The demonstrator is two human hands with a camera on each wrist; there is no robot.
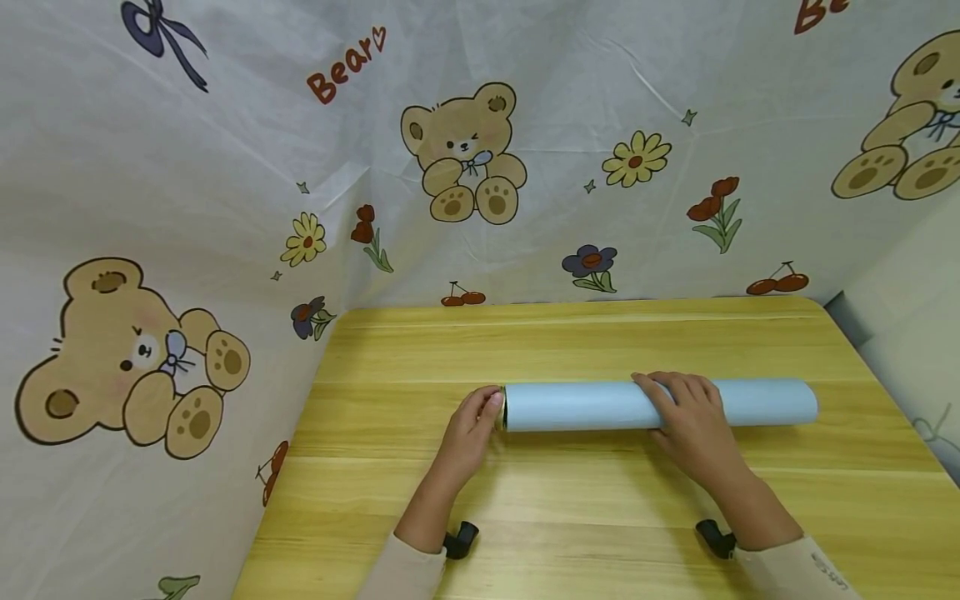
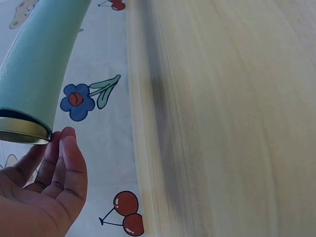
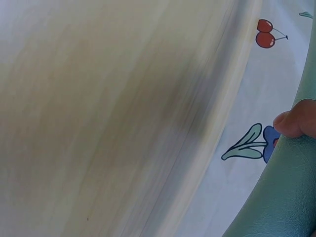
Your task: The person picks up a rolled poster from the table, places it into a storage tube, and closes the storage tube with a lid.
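Note:
A long light blue roll (image 1: pixel 577 406) with a leather-like surface lies crosswise in the head view. Its left end has a gold-coloured rim (image 2: pixel 22 129), with a dark gap between rim and blue layer. At that end, the thumb and bent fingertips of my left hand (image 1: pixel 468 429) hold the edge; the left wrist view shows fingertips right at the rim. My right hand (image 1: pixel 693 425) grips the roll right of its middle, fingers over the top. In the right wrist view only a thumb (image 3: pixel 298 119) shows against the roll, the other fingers hidden.
The wooden table (image 1: pixel 585 500) extends under and in front of the roll. Behind and to the left hangs a white cloth (image 1: pixel 555 50) printed with bears and flowers. Black pieces (image 1: pixel 461 540) sit at both wrists, by the light sleeves (image 1: pixel 408 571).

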